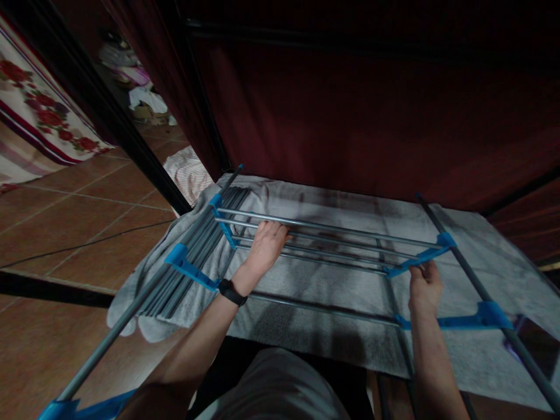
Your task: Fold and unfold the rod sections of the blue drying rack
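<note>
A partly assembled rack of grey metal tubes (324, 224) and blue plastic brackets rests on a grey cloth (301, 291). My left hand (268, 244), with a dark band at the wrist, lies across the thin tubes of the upper shelf, fingers curled over them. At the shelf's other end, my right hand (425, 287) has thumb and fingers closed at the right blue bracket (422, 259); its grip is partly hidden. Another blue bracket (475, 316) sits nearer me on the right upright. On the left upright is a matching bracket (188, 265).
Several loose grey tubes (192, 271) lie side by side on the cloth at the left. A dark red panel (350, 128) stands behind. A black post (131, 134) rises at left, and a dark flat object (536, 344) lies at the right edge.
</note>
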{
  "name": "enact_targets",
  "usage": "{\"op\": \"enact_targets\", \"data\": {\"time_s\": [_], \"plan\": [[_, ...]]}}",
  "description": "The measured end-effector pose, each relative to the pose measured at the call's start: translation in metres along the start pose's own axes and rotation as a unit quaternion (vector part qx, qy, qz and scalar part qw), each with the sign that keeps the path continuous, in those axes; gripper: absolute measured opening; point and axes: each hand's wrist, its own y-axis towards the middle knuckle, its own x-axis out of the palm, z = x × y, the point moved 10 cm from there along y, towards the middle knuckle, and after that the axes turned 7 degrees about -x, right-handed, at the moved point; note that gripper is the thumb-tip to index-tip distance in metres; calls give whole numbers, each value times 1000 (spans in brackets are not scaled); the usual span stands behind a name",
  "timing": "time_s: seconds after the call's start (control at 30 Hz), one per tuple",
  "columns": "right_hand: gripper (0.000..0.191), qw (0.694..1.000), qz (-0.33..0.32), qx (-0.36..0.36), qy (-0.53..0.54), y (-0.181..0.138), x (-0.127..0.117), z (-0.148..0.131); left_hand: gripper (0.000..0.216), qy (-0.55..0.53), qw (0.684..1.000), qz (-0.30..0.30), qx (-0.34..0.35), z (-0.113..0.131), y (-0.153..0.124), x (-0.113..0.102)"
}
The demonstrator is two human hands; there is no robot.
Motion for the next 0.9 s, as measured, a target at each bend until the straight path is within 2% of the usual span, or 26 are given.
{"op": "enact_targets", "data": {"time_s": [0.17,0.27,0.3,0.37,0.4,0.47,0.6,0.7,0.77,0.83,0.9], "plan": [[62,999,-26,-14,16,-3,7,0,21,31,998,52,18,6,-7,-7],[73,999,-4,-17,-29,-28,9,-7,23,29,997,63,24,7,-12,-8],[76,997,12,-35,-65,-42,10,-16,23,26,997,62,23,7,-14,-7],[73,982,24,-136,-129,-74,22,-53,24,26,998,61,24,6,-17,-7],[66,970,-3,-198,-141,-92,38,-75,24,27,997,61,26,7,-19,-6],[49,935,-112,-308,-135,-129,84,-117,24,30,997,66,31,7,-22,-7],[54,835,-265,-457,-153,-183,163,-182,23,26,997,71,25,6,-24,-7],[53,766,-345,-502,-206,-200,210,-203,22,16,998,64,18,6,-22,-6],[49,732,-374,-513,-246,-204,232,-208,21,9,997,77,23,8,-23,-9],[47,714,-386,-514,-277,-202,246,-208,23,1,993,116,12,7,-31,-16],[47,709,-388,-511,-292,-199,253,-208,24,-26,983,178,-40,-7,-47,-25]]}}
